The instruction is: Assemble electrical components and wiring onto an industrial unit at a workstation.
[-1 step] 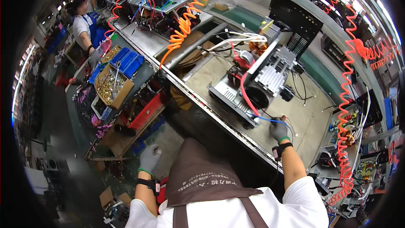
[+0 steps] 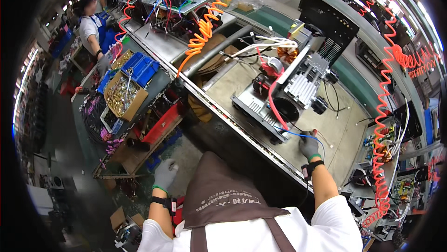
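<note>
Bench (image 2: 342,140): one, beige top, metal edge (image 2: 222,116) along the near side. Bears one machine unit (image 2: 305,84), standing upright, with thin black leads (image 2: 336,105) lying loose just beside it.

Side table (image 2: 159,83): one, dark green top. Bears one blue bin (image 2: 145,76); one open carton (image 2: 136,105) of small metal parts (image 2: 120,94), beside the bin; dark cables (image 2: 91,117), bundled near the left edge.

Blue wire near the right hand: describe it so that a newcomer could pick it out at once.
On the workbench stands a part-built machine with a silver finned block. At its corner nearest the gloved right hand, a thin blue wire runs across to that hand. Its colour sets it apart from the thick red cable beside it and the white cables farther up.
</note>
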A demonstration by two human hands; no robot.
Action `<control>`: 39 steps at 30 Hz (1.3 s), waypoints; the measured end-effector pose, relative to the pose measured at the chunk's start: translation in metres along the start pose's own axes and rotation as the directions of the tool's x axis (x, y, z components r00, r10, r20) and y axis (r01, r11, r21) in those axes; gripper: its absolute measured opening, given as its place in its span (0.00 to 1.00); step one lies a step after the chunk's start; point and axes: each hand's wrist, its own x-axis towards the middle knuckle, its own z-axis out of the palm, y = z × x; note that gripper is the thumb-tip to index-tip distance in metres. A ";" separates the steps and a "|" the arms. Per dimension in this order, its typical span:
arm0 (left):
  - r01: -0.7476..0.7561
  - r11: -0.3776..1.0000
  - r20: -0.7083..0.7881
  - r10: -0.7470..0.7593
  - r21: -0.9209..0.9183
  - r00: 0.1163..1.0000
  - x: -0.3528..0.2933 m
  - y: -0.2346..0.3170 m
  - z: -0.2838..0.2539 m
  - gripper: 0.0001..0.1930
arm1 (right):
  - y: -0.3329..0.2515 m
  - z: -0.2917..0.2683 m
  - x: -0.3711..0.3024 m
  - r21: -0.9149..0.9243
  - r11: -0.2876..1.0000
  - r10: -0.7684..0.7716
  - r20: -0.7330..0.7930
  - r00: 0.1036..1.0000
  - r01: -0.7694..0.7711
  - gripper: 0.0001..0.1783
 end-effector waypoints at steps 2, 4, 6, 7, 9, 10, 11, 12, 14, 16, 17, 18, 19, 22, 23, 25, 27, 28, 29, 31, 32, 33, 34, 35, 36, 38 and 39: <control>-0.053 0.999 -0.020 0.053 -0.011 0.998 0.026 -0.003 -0.006 0.17 | -0.010 -0.004 -0.012 -0.044 0.999 -0.002 0.023 1.000 0.003 0.20; -0.095 0.995 -0.008 0.095 -0.016 0.995 0.055 0.002 -0.012 0.16 | -0.024 -0.003 -0.024 -0.045 0.998 0.046 -0.020 0.999 -0.047 0.22; -0.182 0.983 0.054 0.182 -0.009 0.982 0.080 0.015 -0.014 0.16 | -0.034 -0.007 -0.031 -0.107 0.983 0.145 -0.065 0.987 -0.152 0.28; -0.198 0.980 0.060 0.198 -0.015 0.978 0.088 0.025 -0.013 0.16 | -0.039 -0.010 -0.035 -0.094 0.989 0.108 -0.075 0.991 -0.115 0.28; -0.257 0.965 0.145 0.261 -0.045 0.954 0.103 0.048 -0.007 0.16 | -0.053 -0.014 -0.038 -0.136 0.969 0.180 -0.187 0.966 -0.207 0.27; -0.289 0.954 0.148 0.297 -0.075 0.943 0.107 0.060 -0.003 0.16 | -0.062 -0.021 -0.042 -0.101 0.974 0.185 -0.150 0.971 -0.201 0.25; -0.319 0.943 0.124 0.329 -0.091 0.936 0.111 0.071 0.000 0.16 | -0.074 -0.026 -0.049 -0.032 0.981 0.188 -0.131 0.973 -0.194 0.19; -0.321 0.941 0.141 0.333 -0.105 0.932 0.114 0.082 0.003 0.16 | -0.090 -0.028 -0.056 0.156 0.977 0.163 -0.101 0.981 -0.147 0.15; -0.302 0.941 0.168 0.326 -0.150 0.930 0.115 0.097 0.006 0.17 | -0.127 -0.034 -0.072 0.380 0.914 0.162 -0.018 0.987 -0.143 0.10; -0.298 0.946 0.146 0.316 -0.131 0.938 0.113 0.106 0.007 0.17 | -0.164 -0.040 -0.071 0.492 0.870 0.043 -0.019 0.999 -0.028 0.09; -0.300 0.946 0.174 0.318 -0.124 0.932 0.113 0.108 0.006 0.17 | -0.180 -0.042 -0.068 0.531 0.846 -0.033 -0.050 0.998 0.054 0.09; -0.267 0.956 0.183 0.286 -0.123 0.940 0.112 0.109 0.006 0.17 | -0.191 -0.046 -0.058 0.545 0.826 -0.131 -0.061 0.990 0.143 0.09; -0.286 0.951 0.144 0.302 -0.122 0.942 0.113 0.109 0.007 0.17 | -0.199 -0.047 -0.043 0.558 0.816 -0.145 -0.056 0.988 0.151 0.09; -0.221 0.972 0.147 0.230 -0.075 0.962 0.112 0.104 0.012 0.16 | -0.205 -0.054 -0.012 0.561 0.810 -0.101 -0.151 0.983 0.170 0.10; -0.274 0.955 0.048 0.281 -0.111 0.959 0.110 0.100 0.013 0.16 | -0.203 -0.056 -0.003 0.621 0.745 -0.127 -0.227 0.966 0.244 0.10; -0.273 0.949 0.016 0.279 -0.154 0.960 0.105 0.092 0.015 0.17 | -0.198 -0.060 0.006 0.657 0.739 -0.009 -0.214 0.977 0.150 0.12; -0.165 0.979 0.006 0.167 -0.119 0.986 0.100 0.083 0.011 0.17 | -0.198 -0.057 0.009 0.628 0.769 0.006 -0.190 0.982 0.117 0.13; -0.174 0.981 0.011 0.175 -0.087 0.984 0.100 0.079 0.008 0.17 | -0.197 -0.056 0.010 0.701 0.706 0.007 -0.149 0.989 0.101 0.14; -0.171 0.985 0.053 0.173 -0.039 0.984 0.099 0.074 0.004 0.18 | -0.197 -0.054 0.009 0.735 0.677 0.080 -0.133 0.988 0.044 0.14; -0.146 0.984 -0.017 0.145 -0.100 0.989 0.102 0.065 -0.007 0.18 | -0.198 -0.049 0.012 0.743 0.662 0.085 -0.205 0.975 0.098 0.15; -0.140 0.977 -0.032 0.137 -0.161 0.990 0.106 0.060 -0.012 0.18 | -0.198 -0.046 0.014 0.741 0.667 0.109 -0.206 0.973 0.082 0.16; -0.118 0.981 -0.064 0.110 -0.155 0.992 0.112 0.054 -0.020 0.18 | -0.198 -0.044 0.017 0.751 0.653 0.123 -0.233 0.965 0.098 0.17; -0.112 0.975 -0.094 0.095 -0.190 0.991 0.118 0.046 -0.028 0.18 | -0.199 -0.041 0.018 0.780 0.626 0.213 -0.199 0.957 0.023 0.19; -0.086 0.971 -0.096 0.065 -0.224 0.993 0.124 0.037 -0.039 0.18 | -0.202 -0.038 0.017 0.811 0.584 0.248 -0.185 0.951 0.005 0.19; -0.061 0.969 -0.117 0.033 -0.240 0.993 0.133 0.026 -0.051 0.18 | -0.205 -0.035 0.017 0.804 0.594 0.306 -0.194 0.932 -0.028 0.18; -0.067 0.949 -0.245 -0.011 -0.308 0.969 0.149 0.000 -0.079 0.18 | -0.218 -0.030 0.009 0.780 0.625 0.328 -0.227 0.917 -0.031 0.17; -0.030 0.926 -0.285 -0.084 -0.376 0.955 0.157 -0.015 -0.093 0.18 | -0.227 -0.029 0.005 0.742 0.668 0.346 -0.247 0.905 -0.053 0.16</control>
